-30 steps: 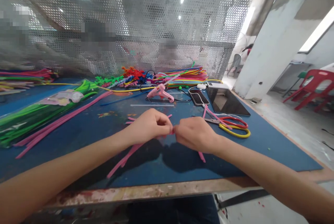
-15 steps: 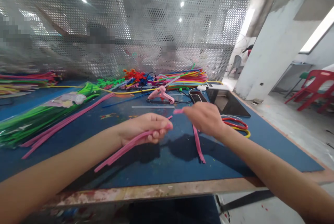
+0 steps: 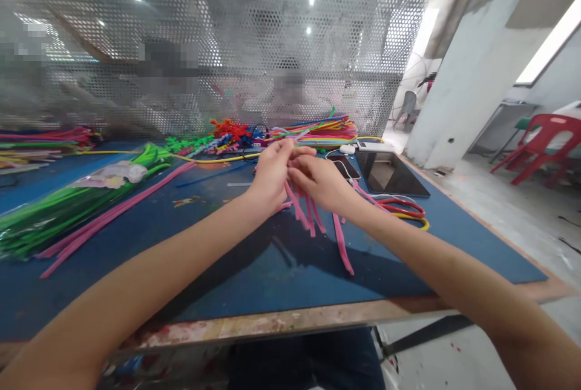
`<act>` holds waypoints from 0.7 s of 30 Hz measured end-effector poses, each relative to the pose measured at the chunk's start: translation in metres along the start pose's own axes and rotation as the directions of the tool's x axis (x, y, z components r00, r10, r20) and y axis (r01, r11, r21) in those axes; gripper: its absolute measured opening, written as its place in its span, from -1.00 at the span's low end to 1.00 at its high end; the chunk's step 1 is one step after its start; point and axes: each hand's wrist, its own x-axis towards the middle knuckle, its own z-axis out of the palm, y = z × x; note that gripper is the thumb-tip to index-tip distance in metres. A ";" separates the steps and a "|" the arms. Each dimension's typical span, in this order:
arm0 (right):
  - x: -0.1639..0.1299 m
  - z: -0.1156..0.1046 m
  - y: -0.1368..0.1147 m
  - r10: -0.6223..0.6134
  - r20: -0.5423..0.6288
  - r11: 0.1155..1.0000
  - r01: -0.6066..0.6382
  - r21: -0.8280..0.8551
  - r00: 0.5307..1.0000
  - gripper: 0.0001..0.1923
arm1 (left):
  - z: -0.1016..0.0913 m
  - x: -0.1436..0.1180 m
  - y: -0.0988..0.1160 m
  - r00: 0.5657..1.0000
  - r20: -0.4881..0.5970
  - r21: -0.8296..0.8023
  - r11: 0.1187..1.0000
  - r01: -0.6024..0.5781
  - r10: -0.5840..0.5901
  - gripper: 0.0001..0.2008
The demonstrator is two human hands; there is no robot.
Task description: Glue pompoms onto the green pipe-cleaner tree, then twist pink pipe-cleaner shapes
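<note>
Blue felt-covered worktable (image 3: pixel 454 238) under me; my left hand (image 3: pixel 271 173) and right hand (image 3: pixel 318 184) are raised above it, touching, fingers pinched on a bunch of fuzzy pink pipe cleaners (image 3: pixel 305 213) dangling down, tips near the mat.

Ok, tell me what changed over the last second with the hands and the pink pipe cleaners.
The left hand and right hand rose off the blue mat and moved away from the body, meeting again after briefly parting. Together they now hold the pink pipe cleaners bunched, ends hanging down; one long piece trails to the mat. The scissors, tablet and green bundle stayed put.
</note>
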 end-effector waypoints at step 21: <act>-0.034 0.006 0.039 0.281 0.225 0.949 -0.306 0.082 0.933 -0.80 | -0.067 -0.021 -0.009 0.923 0.213 0.296 0.921 0.253 -0.321 -0.90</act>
